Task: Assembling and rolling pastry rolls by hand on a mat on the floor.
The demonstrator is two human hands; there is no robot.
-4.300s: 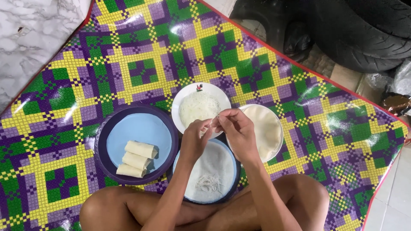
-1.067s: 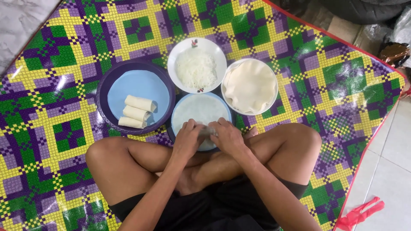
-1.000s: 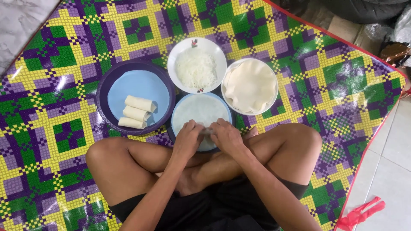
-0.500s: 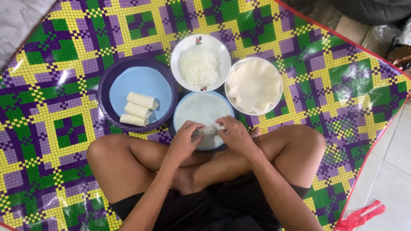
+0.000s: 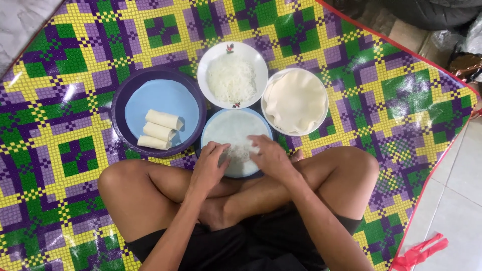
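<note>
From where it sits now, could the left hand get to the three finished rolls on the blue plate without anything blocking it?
Probably yes. The left hand rests on the wrapper in front of the person, and the rolls lie on the blue plate just to its left. Nothing stands between them, only the plate's low rim.

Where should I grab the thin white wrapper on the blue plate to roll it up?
Probably the near edge of the wrapper, the side closest to the knees, coming from below. It lies flat and limp with the filling piled near that edge. The left hand and right hand already rest there, fingers on either side, so both corners lift together.
</note>
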